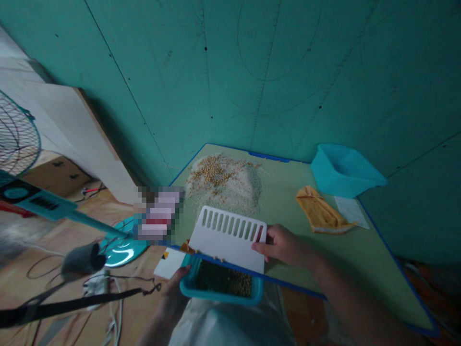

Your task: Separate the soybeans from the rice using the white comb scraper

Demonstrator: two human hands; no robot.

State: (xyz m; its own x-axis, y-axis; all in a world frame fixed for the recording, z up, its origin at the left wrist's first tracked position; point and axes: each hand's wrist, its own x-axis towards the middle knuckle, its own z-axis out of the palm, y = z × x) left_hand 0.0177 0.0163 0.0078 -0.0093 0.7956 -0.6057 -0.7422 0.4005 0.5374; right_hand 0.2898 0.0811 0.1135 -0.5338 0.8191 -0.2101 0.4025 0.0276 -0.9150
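Note:
My right hand point(283, 246) grips the right edge of a white slotted plastic scraper point(228, 238) that lies at the near edge of a green table point(288, 192). My left hand point(176, 283) holds a teal tray point(221, 283) of dark grains just below the table edge, under the scraper. Farther back on the table lies a heap of white grains mixed with yellowish seeds point(225, 180).
A teal bin point(344, 170) stands at the table's back right, with an orange cloth point(320, 211) and a white paper point(351, 211) beside it. Teal walls close in behind. On the floor at left are a fan point(21, 158), cables and a blurred packet point(158, 216).

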